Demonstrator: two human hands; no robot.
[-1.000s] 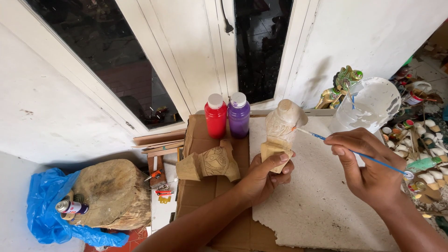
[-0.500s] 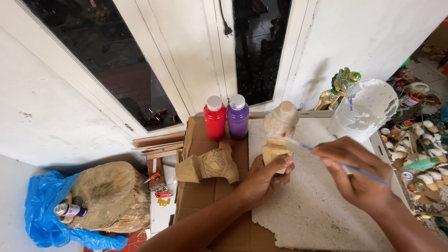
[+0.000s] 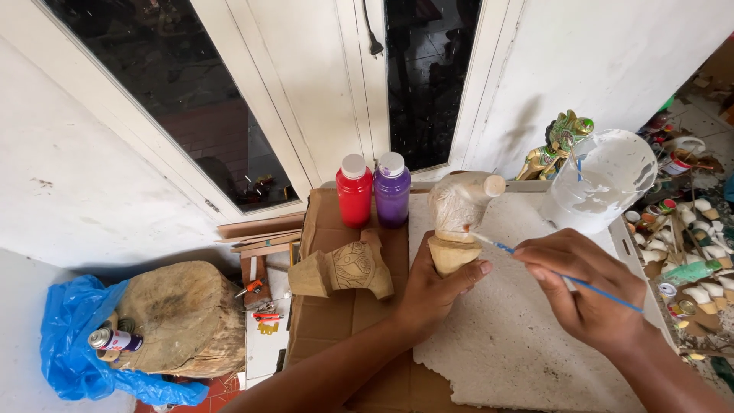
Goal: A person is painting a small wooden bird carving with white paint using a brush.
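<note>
Head view, left hand: the left hand [image 3: 436, 287] is wrapped around the bare wooden base of a carved figure [image 3: 459, 218], holding it upright at centre frame, above the white foam sheet [image 3: 505, 344].
Head view, right hand: the right hand [image 3: 585, 291] pinches a thin blue-handled brush [image 3: 562, 275], fingers closed on the shaft; the bristle end touches the figure where its whitened upper part meets the raw wood.
What changed: a second ago the brush was out at the right, near the pot; half a second ago it was crossing over; now its tip is on the carving, so white is going onto the figure.
Around them: a white paint pot [image 3: 604, 180] at upper right, a red bottle [image 3: 355, 191] and a purple bottle [image 3: 392, 189] just left of the figure, an unpainted carving [image 3: 344, 269] lying on cardboard [image 3: 321, 321].
Lower left: a tree stump [image 3: 180, 317] on blue plastic [image 3: 69, 344].
</note>
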